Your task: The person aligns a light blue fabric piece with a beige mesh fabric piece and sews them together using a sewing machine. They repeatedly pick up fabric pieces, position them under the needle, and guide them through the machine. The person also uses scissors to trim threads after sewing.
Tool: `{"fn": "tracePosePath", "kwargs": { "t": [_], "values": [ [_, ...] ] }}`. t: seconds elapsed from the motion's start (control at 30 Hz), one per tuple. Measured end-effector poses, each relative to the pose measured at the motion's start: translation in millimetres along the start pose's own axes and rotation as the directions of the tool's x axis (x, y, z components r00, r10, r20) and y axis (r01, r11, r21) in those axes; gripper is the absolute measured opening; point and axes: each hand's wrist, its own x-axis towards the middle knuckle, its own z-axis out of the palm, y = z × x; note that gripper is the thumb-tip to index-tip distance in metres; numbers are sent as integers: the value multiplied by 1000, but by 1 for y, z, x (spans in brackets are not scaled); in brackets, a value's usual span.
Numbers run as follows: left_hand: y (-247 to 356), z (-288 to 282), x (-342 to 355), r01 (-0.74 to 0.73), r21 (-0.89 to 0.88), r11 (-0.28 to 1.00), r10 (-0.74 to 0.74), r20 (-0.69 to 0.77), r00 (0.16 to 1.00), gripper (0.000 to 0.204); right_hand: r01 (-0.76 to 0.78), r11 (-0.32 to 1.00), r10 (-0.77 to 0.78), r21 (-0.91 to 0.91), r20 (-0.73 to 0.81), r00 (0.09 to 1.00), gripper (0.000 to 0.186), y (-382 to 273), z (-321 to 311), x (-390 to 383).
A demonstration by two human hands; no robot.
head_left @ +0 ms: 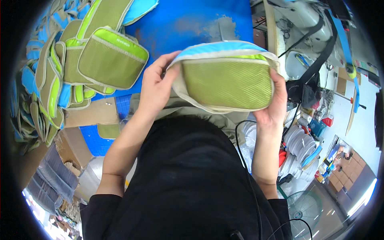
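Observation:
An olive mesh fabric piece (226, 84) with a grey border, green strip and blue top band is held up over my lap, below the blue work surface. My left hand (159, 82) grips its left edge with thumb and fingers. My right hand (272, 100) grips its right side, thumb along the edge, other fingers mostly hidden behind it.
A pile of green and blue fabric pieces (110, 60) lies on the blue table (172, 28) at left, beside cardboard (90, 114). A white machine (294, 16), straps (320, 56) and stacked pale pieces (300, 148) are at right, with a fan (304, 212) below. A distant person (346, 154) shows.

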Motion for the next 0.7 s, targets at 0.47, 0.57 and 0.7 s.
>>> {"fn": "tracePosePath", "kwargs": {
  "t": [0.47,0.57,0.7],
  "values": [
    [45,-10,-13,235,-361,902,-169,206,964,35,43,999,-43,33,3,999,40,-4,-35,-9],
    [50,-10,-14,213,-313,926,-157,195,968,36,60,998,-61,-21,-85,994,41,0,-37,-7],
    [49,-8,-12,-74,4,997,73,71,995,40,337,824,-349,-456,59,935,39,10,-25,-8]
  ]
}}
